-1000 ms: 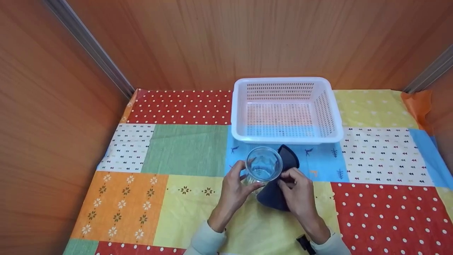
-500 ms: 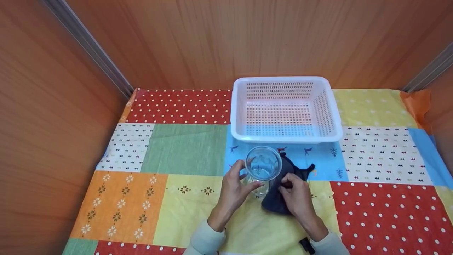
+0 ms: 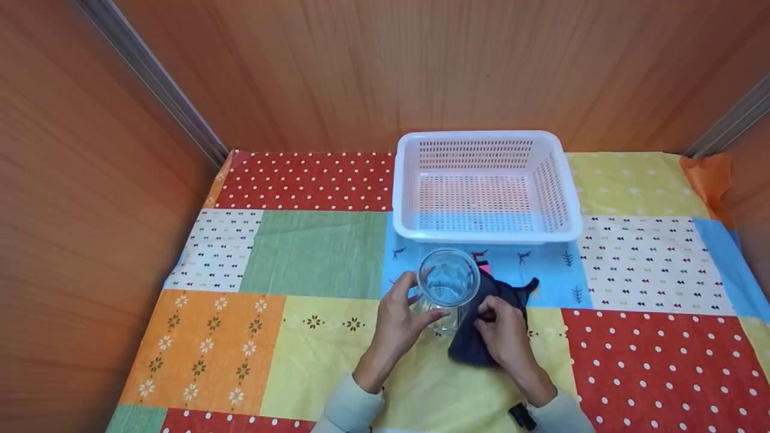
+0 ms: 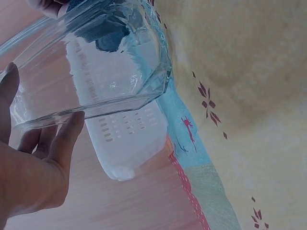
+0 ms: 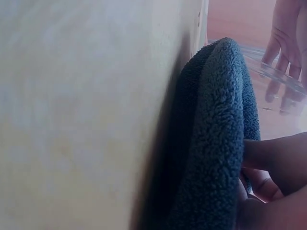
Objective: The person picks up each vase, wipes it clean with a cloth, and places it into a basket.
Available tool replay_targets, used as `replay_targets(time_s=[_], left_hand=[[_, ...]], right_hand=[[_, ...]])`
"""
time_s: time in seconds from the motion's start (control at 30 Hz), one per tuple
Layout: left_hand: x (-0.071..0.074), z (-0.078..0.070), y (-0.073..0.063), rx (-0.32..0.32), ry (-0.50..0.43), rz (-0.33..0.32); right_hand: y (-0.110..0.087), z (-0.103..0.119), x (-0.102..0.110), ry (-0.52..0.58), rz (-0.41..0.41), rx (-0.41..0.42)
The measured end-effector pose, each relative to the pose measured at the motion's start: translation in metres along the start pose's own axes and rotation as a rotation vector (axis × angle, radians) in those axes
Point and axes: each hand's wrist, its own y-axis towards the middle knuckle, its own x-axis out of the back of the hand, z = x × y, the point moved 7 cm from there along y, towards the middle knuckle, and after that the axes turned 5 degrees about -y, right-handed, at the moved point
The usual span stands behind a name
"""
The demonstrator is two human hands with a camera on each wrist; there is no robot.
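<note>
My left hand (image 3: 394, 319) holds a clear glass jar (image 3: 448, 294) with its mouth up. In the left wrist view the thumb and fingers lie on either side of the jar (image 4: 115, 88), which has faceted walls. Right beside the jar is a dark blue terry cloth (image 3: 469, 343), pinched between the thumb and fingers of my right hand (image 3: 507, 337). The cloth's fuzzy, folded edge (image 5: 220, 134) fills the middle of the right wrist view. A small pink patch shows at its far end, and a narrow dark end sticks out to the right. The jar overlaps part of the cloth.
Just beyond the jar stands a white plastic basket (image 3: 487, 236) with slotted sides. A patchwork tablecloth (image 3: 325, 255) covers the table. Wood-grain panels (image 3: 337, 78) rise at the back and on both sides. A small black piece (image 3: 521, 417) is at the right sleeve.
The cloth has shifted slightly toward me and refolded; its narrow end now points right and the pink patch shows. My right hand has moved slightly with it. Left hand and jar stay put.
</note>
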Motion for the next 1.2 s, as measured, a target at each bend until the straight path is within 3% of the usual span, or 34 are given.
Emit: replay_targets(time_s=[0.2,0.43,0.7,1.2], left_hand=[[-0.001,0.001,-0.001,0.006,0.001,0.014],[-0.001,0.0,0.001,0.015,0.005,0.015],[0.0,-0.001,0.0,-0.019,0.014,-0.001],[0.0,-0.001,0.0,-0.012,0.013,0.006]], right_hand=[[-0.001,0.006,0.006,0.07,-0.012,-0.013],[0.001,0.032,0.023,0.154,-0.063,0.036],[0.001,0.055,0.037,0.207,-0.111,0.073],[0.0,0.054,0.033,0.077,-0.09,0.063]])
